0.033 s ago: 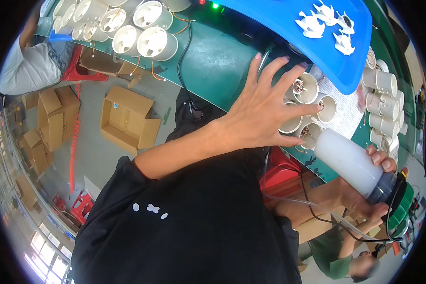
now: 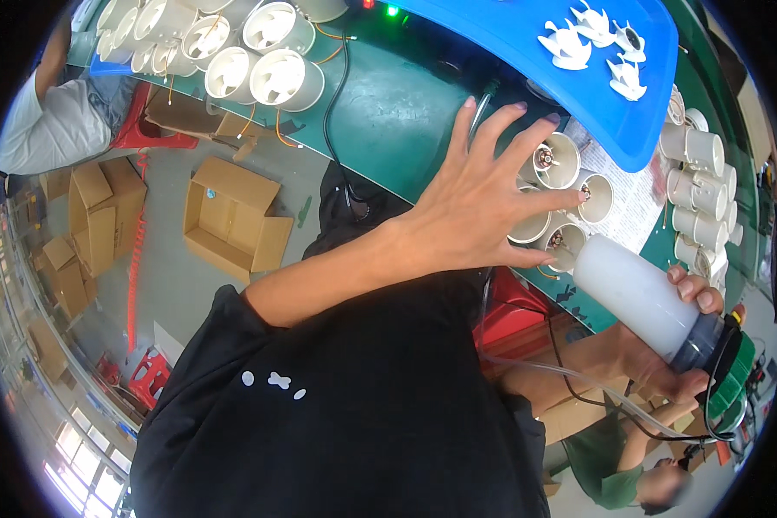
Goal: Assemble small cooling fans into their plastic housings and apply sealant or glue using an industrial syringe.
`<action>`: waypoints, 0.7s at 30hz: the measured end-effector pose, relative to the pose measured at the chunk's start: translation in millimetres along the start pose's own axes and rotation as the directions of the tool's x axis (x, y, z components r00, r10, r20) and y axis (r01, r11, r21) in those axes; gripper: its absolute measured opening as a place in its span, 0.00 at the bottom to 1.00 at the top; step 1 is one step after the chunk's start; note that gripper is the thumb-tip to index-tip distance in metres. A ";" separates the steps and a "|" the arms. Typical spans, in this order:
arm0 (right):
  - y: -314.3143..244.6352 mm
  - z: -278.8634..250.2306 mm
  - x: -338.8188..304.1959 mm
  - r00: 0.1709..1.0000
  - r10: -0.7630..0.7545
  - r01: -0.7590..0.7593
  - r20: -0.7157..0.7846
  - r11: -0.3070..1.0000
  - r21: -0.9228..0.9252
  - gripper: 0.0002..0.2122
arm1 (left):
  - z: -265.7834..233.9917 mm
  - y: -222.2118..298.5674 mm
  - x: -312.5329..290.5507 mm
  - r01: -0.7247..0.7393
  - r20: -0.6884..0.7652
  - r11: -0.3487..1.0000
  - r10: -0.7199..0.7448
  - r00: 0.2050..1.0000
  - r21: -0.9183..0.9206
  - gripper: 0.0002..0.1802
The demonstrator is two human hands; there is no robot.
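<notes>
My left hand (image 2: 483,198) is spread above a cluster of off-white round housings, fingers apart. Its thumb and little-side fingers touch or hover at the rims; I cannot tell which. Copper-coloured cores show inside a rear housing (image 2: 563,161), a right-hand housing (image 2: 597,198) and a near housing (image 2: 570,235). In my right hand (image 2: 665,354) is a fat dispensing syringe (image 2: 630,289), a cloudy white barrel with a dark cap and a clear hose. It tilts, its thin tip inside the near housing's opening.
A blue tray (image 2: 630,147) holding white fan impellers (image 2: 570,43) overhangs the green table (image 2: 388,112). More housings stand at the far left (image 2: 276,82) and right (image 2: 699,194). A black cable (image 2: 344,95) crosses the table. Cardboard boxes (image 2: 233,216) lie on the floor; other people sit nearby.
</notes>
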State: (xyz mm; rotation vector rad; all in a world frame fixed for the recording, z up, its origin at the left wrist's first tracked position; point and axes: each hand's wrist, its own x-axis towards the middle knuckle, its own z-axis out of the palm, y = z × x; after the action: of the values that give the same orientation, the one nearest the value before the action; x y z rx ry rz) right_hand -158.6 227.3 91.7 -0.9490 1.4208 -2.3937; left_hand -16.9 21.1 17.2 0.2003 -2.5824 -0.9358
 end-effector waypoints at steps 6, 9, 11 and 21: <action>1.7 4.8 1.4 0.994 -0.108 0.108 -0.034 0.994 0.016 0.47 | -3.6 -3.5 0.1 0.011 0.009 1.000 -0.011 1.000 0.015 0.38; -32.6 -9.6 -1.4 0.983 -0.174 0.177 -0.056 0.983 0.050 0.45 | -10.6 -0.1 6.9 -0.047 -0.024 0.998 0.046 0.999 -0.046 0.44; -51.5 -23.6 -5.2 0.979 -0.199 0.200 -0.052 0.979 0.027 0.44 | -13.6 -10.4 -5.3 -0.053 -0.110 0.993 0.041 0.993 -0.107 0.45; -34.8 -89.6 -15.8 0.873 0.185 -0.467 -0.451 0.054 -0.882 0.26 | -9.8 -0.8 -19.2 0.044 -0.053 0.999 -0.045 0.998 -0.028 0.36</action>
State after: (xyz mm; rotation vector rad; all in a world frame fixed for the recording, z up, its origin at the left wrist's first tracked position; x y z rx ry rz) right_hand -196.5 316.8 84.6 -0.3092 3.0085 -0.8862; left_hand 4.6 19.7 17.7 0.2731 -2.5250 -0.9670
